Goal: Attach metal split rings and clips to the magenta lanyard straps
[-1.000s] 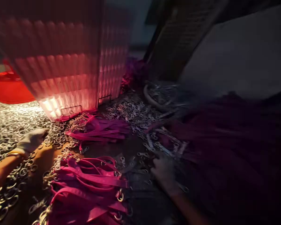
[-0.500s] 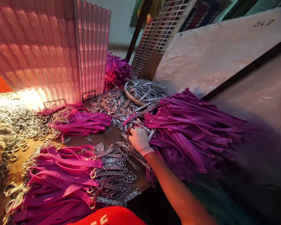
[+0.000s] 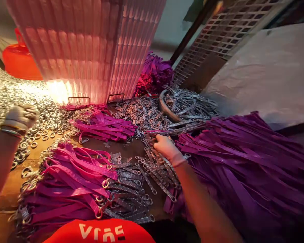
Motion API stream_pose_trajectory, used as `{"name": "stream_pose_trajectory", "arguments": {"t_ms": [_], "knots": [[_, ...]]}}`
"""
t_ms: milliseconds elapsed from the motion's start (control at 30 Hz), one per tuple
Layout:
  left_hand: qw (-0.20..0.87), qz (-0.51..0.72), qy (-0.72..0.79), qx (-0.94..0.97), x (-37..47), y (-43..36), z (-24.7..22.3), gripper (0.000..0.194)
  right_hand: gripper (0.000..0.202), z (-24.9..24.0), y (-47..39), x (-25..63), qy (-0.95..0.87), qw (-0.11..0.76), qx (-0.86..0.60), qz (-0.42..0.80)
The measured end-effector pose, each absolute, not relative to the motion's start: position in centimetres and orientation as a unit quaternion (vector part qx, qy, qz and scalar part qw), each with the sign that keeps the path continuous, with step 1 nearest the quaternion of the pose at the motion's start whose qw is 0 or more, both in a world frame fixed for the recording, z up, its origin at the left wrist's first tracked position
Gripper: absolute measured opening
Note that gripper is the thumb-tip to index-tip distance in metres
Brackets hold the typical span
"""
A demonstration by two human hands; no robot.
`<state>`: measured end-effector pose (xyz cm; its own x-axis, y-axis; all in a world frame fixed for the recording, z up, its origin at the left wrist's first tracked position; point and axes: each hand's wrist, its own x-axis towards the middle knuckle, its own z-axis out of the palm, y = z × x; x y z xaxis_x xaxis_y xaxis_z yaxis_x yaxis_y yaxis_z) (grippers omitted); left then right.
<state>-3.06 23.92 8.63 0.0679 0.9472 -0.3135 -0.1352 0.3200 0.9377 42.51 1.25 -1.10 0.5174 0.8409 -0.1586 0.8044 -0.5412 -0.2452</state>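
Observation:
My right hand, fingers pinched together, is closed on a short metal chain whose end ring pokes out beside the wrist. Around it lie loose chains and a heap of purple straps. My left hand, in a pale glove with bands at the wrist, hovers over loose metal rings. Its fingers are curled, and anything inside them is hidden. In front of me sits a pile of purple straps with rings and chains attached.
A translucent corrugated panel stands on the table behind a smaller strap bundle. Chains fill a round-rimmed container at the back. Farther off are an orange lamp-like object, a white grid and a wrapped white board.
The view has swung left, so the table's contents sit farther right. My left hand has come more fully into view over the rings. My right hand stays among the chains.

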Motion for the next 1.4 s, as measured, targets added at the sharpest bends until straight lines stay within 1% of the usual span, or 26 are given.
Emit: {"name": "stream_pose_trajectory", "arguments": {"t_ms": [67, 167, 200, 233, 267, 300, 367, 433, 500, 533, 633, 667, 733, 800, 867, 1000, 1100, 1167, 1267, 1333, 1400], "knots": [[0.677, 0.384, 0.504, 0.375, -0.8, 21.2, 7.3, 0.040, 0.031, -0.6, 0.8, 41.7, -0.497, 0.120, -0.846, 0.149], [0.744, 0.286, 0.493, 0.349, 3.8, 15.3, 4.3, 0.018, 0.042, -0.8, 0.6, 38.6, -0.527, 0.182, -0.812, 0.173], [0.768, 0.250, 0.478, 0.344, 5.3, 13.2, 3.4, 0.011, 0.043, -0.9, 0.5, 37.1, -0.537, 0.219, -0.793, 0.187], [0.806, 0.196, 0.431, 0.355, 6.7, 11.2, 2.7, 0.013, 0.043, -1.0, 0.2, 35.6, -0.545, 0.265, -0.768, 0.208], [0.831, 0.152, 0.382, 0.374, 7.7, 9.3, 2.1, 0.020, 0.041, -0.8, -0.1, 34.0, -0.550, 0.323, -0.732, 0.239], [0.844, 0.131, 0.352, 0.383, 8.4, 7.7, 1.8, 0.024, 0.038, -0.6, -0.5, 32.4, -0.551, 0.380, -0.692, 0.270], [0.856, 0.096, 0.315, 0.399, 9.0, 5.5, 1.6, 0.022, 0.034, 0.3, -1.3, 29.6, -0.572, 0.426, -0.629, 0.310], [0.847, 0.071, 0.306, 0.428, 8.7, 4.6, 1.5, 0.022, 0.033, 1.3, -1.7, 27.5, -0.623, 0.413, -0.597, 0.291], [0.833, 0.052, 0.297, 0.464, 8.3, 4.5, 1.3, 0.028, 0.043, 2.0, -1.8, 26.1, -0.673, 0.395, -0.568, 0.263], [0.830, 0.051, 0.288, 0.475, 8.1, 4.6, 1.2, 0.027, 0.049, 2.2, -1.7, 25.7, -0.692, 0.388, -0.551, 0.257], [0.836, 0.052, 0.264, 0.479, 7.9, 4.9, 1.0, 0.012, 0.061, 2.3, -1.3, 25.3, -0.722, 0.375, -0.517, 0.266], [0.835, 0.050, 0.264, 0.480, 7.9, 4.9, 1.1, 0.010, 0.060, 2.3, -1.2, 25.4, -0.718, 0.376, -0.519, 0.272], [0.820, 0.079, 0.292, 0.486, 8.0, 4.9, 1.4, 0.012, 0.051, 2.2, -1.1, 25.6, -0.682, 0.394, -0.544, 0.289], [0.790, 0.142, 0.331, 0.495, 8.0, 4.8, 1.8, 0.019, 0.039, 2.1, -1.2, 25.8, -0.623, 0.426, -0.578, 0.310], [0.766, 0.195, 0.353, 0.501, 8.2, 4.5, 1.9, 0.026, 0.033, 1.8, -1.4, 25.6, -0.570, 0.461, -0.600, 0.320], [0.770, 0.226, 0.368, 0.470, 8.5, 3.3, 1.4, 0.036, 0.031, 0.6, -1.8, 24.6, -0.484, 0.528, -0.620, 0.321], [0.754, 0.254, 0.378, 0.473, 8.3, 2.9, 1.2, 0.037, 0.032, 0.1, -2.2, 23.8, -0.423, 0.564, -0.617, 0.349], [0.712, 0.274, 0.371, 0.529, 8.0, 3.1, 1.2, 0.037, 0.034, 0.2, -2.4, 23.6, -0.383, 0.569, -0.610, 0.397], [0.650, 0.285, 0.344, 0.614, 7.7, 3.5, 1.1, 0.036, 0.034, 0.7, -2.8, 23.3, -0.366, 0.547, -0.594, 0.462], [0.627, 0.280, 0.329, 0.648, 7.8, 3.6, 0.7, 0.032, 0.033, 0.9, -3.0, 23.2, -0.405, 0.535, -0.597, 0.440], [0.616, 0.273, 0.323, 0.665, 7.9, 3.4, 0.5, 0.026, 0.030, 0.8, -3.3, 23.2, -0.465, 0.523, -0.605, 0.378]]}}
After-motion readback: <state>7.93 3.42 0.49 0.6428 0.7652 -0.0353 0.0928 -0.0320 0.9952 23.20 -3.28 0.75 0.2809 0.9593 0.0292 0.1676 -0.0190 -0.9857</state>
